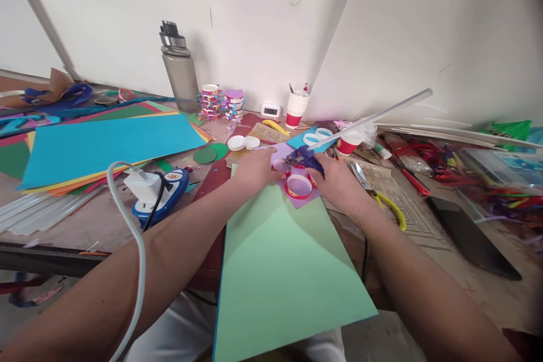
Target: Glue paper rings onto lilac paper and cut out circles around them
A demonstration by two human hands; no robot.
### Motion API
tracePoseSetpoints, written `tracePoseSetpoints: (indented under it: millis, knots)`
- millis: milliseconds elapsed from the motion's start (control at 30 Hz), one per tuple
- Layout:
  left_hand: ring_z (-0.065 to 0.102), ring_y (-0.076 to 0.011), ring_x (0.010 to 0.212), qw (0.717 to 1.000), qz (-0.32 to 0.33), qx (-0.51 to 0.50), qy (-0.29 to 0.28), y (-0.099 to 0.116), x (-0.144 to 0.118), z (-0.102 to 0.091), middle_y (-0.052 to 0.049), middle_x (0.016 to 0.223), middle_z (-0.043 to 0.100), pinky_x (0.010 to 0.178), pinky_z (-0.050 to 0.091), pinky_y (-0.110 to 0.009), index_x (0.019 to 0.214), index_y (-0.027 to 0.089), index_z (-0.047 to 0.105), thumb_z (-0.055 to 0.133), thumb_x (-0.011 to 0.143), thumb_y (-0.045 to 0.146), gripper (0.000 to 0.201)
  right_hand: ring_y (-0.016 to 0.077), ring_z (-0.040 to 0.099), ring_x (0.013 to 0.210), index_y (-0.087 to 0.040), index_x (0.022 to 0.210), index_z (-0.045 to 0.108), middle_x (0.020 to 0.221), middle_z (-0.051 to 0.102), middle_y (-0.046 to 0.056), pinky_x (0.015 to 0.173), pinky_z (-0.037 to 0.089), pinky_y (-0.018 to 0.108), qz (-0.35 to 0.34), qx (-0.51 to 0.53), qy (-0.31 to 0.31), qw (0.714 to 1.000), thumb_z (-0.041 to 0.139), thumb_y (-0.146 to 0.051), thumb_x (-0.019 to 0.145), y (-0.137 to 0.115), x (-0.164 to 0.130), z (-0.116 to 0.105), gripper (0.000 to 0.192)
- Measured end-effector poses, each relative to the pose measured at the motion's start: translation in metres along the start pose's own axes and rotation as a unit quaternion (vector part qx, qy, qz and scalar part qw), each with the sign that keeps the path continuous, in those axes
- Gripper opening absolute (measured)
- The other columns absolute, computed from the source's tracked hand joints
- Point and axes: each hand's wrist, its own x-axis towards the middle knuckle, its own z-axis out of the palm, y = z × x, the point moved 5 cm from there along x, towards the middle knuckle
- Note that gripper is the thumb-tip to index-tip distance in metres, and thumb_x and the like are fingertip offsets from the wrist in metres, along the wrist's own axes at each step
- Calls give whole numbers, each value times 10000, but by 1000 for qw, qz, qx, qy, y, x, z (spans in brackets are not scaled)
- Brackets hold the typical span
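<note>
My right hand (335, 178) grips a dark blue hot glue gun (302, 158), with a long clear glue stick (382, 115) slanting up out of its back. Its nozzle sits over a red-and-white paper cup ring (281, 166) standing on a piece of purple paper (278, 151). The fingers of my left hand (255, 168) close on the left side of that ring. Nearer to me, another cup ring (298, 186) rests on the purple paper; a further one is partly hidden behind the right hand. Beneath lies a large light green sheet (284, 271), overhanging the table's front edge.
Yellow-handled scissors (392, 209) and a black phone (473, 237) lie right. A blue power strip (163, 198) with a white cable stands left, before stacked coloured sheets (114, 147). Behind are a water bottle (180, 73), stacked paper cups (297, 107) and a small clock (270, 110).
</note>
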Motion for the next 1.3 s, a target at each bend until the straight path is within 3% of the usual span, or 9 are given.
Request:
tracePoseSetpoints:
  millis: [133, 233, 367, 567, 733, 933, 1067, 1200, 1300]
  knots:
    - [673, -223, 932, 997, 37, -58, -38, -9, 11, -6, -41, 1021, 740, 811, 507, -291, 1241, 211, 639, 764, 698, 467, 613, 299, 662, 937, -121, 1201, 614, 1041, 725, 165, 735, 454, 331, 10, -15, 4, 1000, 459, -307, 943, 6, -2, -8, 354]
    - [659, -197, 989, 996, 54, -71, -13, -16, 21, -12, -43, 1153, 712, 859, 498, -283, 1291, 227, 616, 590, 853, 340, 453, 308, 666, 915, -118, 1213, 610, 1031, 728, 169, 707, 446, 334, 9, -22, -3, 1000, 447, -323, 946, 7, -2, -9, 374]
    - [582, -242, 1188, 998, 47, 6, -32, -17, 27, -4, -89, 1325, 633, 998, 433, -340, 1361, 223, 556, 460, 901, 214, 470, 301, 670, 928, -136, 1174, 620, 1033, 733, 161, 699, 441, 320, 13, -7, -8, 1000, 455, -316, 945, 6, -3, -11, 334]
    - [490, -310, 1274, 997, 51, 47, -32, -13, 25, 3, -118, 1330, 598, 1075, 359, -428, 1318, 240, 583, 542, 878, 263, 442, 281, 675, 936, -148, 1203, 616, 1064, 731, 153, 710, 442, 303, 20, 0, -25, 999, 480, -305, 941, 4, -5, -11, 334]
    - [404, -335, 1340, 997, 23, 72, -15, -16, 26, 2, -149, 1430, 505, 1082, 339, -488, 1416, 222, 487, 475, 918, 281, 501, 261, 676, 943, -156, 1181, 630, 1071, 732, 146, 715, 436, 284, 22, -15, -26, 999, 495, -306, 943, 4, -4, -11, 312]
    - [444, -368, 1276, 995, 21, 91, -20, -9, 25, 1, -178, 1350, 541, 1025, 380, -504, 1388, 220, 532, 515, 890, 293, 504, 262, 680, 899, -143, 1193, 616, 1025, 740, 146, 680, 418, 285, 23, -15, -38, 999, 484, -297, 949, 4, -4, -13, 317]
    - [560, -291, 1165, 1000, 5, 26, -12, -10, 27, -4, -110, 1256, 631, 979, 442, -400, 1337, 249, 583, 550, 813, 193, 529, 265, 669, 896, -156, 1142, 627, 1026, 733, 137, 673, 408, 287, 9, 5, -43, 999, 474, -293, 951, 6, -4, -16, 280]
    - [661, -205, 861, 998, -31, -46, -3, -23, 26, -8, -54, 1006, 721, 724, 504, -278, 1141, 208, 674, 587, 735, 190, 416, 255, 659, 912, -164, 1141, 634, 1046, 728, 132, 683, 417, 280, -3, 14, -57, 998, 479, -320, 955, 8, -5, -18, 288]
    - [667, -216, 811, 998, -50, 3, -46, -33, 21, -11, -42, 894, 728, 648, 488, -275, 968, 204, 710, 646, 674, 226, 301, 256, 654, 916, -173, 1141, 643, 1054, 726, 131, 697, 431, 286, -10, 7, -66, 998, 484, -328, 953, 8, -7, -18, 290]
